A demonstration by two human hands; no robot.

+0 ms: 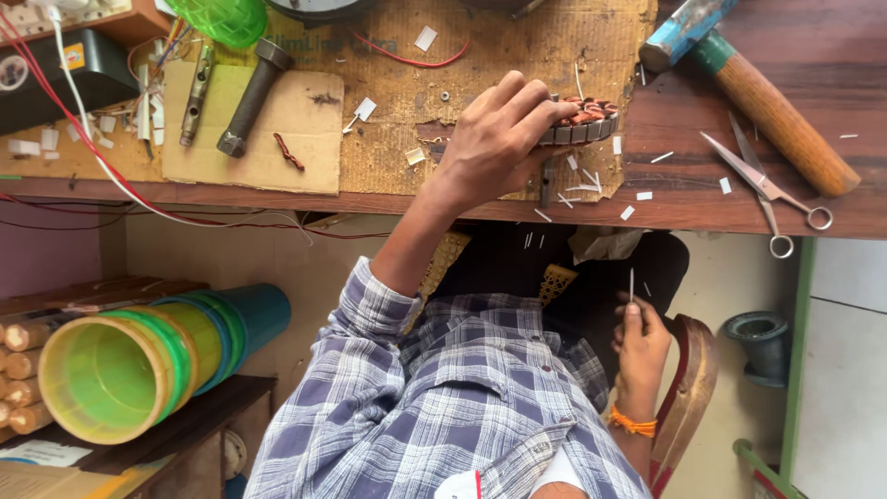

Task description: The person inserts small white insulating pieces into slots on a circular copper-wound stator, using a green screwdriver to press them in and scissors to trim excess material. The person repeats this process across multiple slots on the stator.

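My left hand (494, 139) reaches across the wooden workbench (739, 199) and grips a round motor stator (584, 120) with copper windings, my fingers curled over its left side. The stator rests on a worn brown mat (517, 55) near the bench's front edge. My right hand (639, 344), with an orange band on the wrist, is down by my lap and pinches a thin white strip (632, 283) upright between its fingertips. Small white strips of the same kind (582, 189) lie scattered around the stator.
Scissors (767, 185) and a wooden-handled hammer (748, 83) lie on the bench at right. A dark metal tool (251, 97) and a socket wrench (196, 92) lie on cardboard at left, with red wires nearby. Stacked green and blue plastic tubs (139, 360) sit below left.
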